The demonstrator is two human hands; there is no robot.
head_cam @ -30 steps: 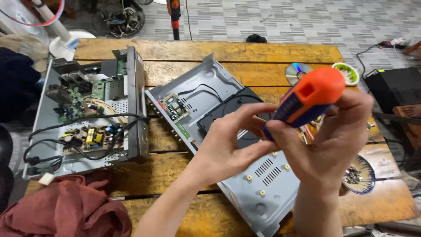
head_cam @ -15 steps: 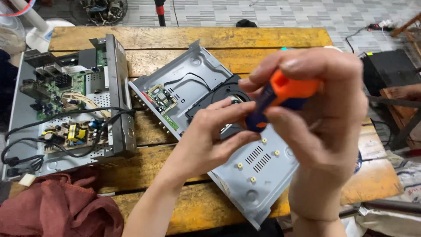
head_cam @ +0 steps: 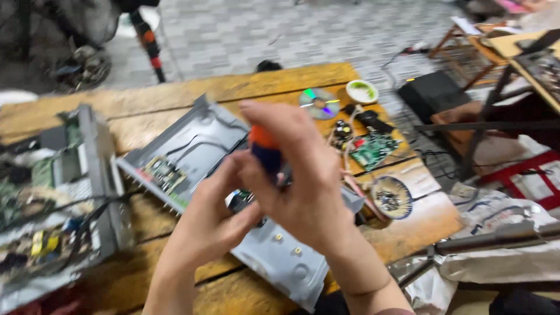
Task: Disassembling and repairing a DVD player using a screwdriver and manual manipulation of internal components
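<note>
Screwdriver (head_cam: 265, 153), orange and blue handle, sits clamped in the right hand (head_cam: 303, 186) directly above the grey metal case (head_cam: 192, 146) on the wooden table (head_cam: 175, 96). Left hand (head_cam: 213, 219) curls fingertips against the tool's lower end, over the case. Disc (head_cam: 319, 103) lies beyond the case.

Orange-and-blue screwdriver (head_cam: 265, 153), grey metal casing (head_cam: 274, 256), green circuit board (head_cam: 373, 150), rainbow-sheened disc (head_cam: 319, 103).

Wood plank table (head_cam: 175, 93) on grey tiled floor (head_cam: 262, 29); wooden stool (head_cam: 466, 41) at right, daylight.
</note>
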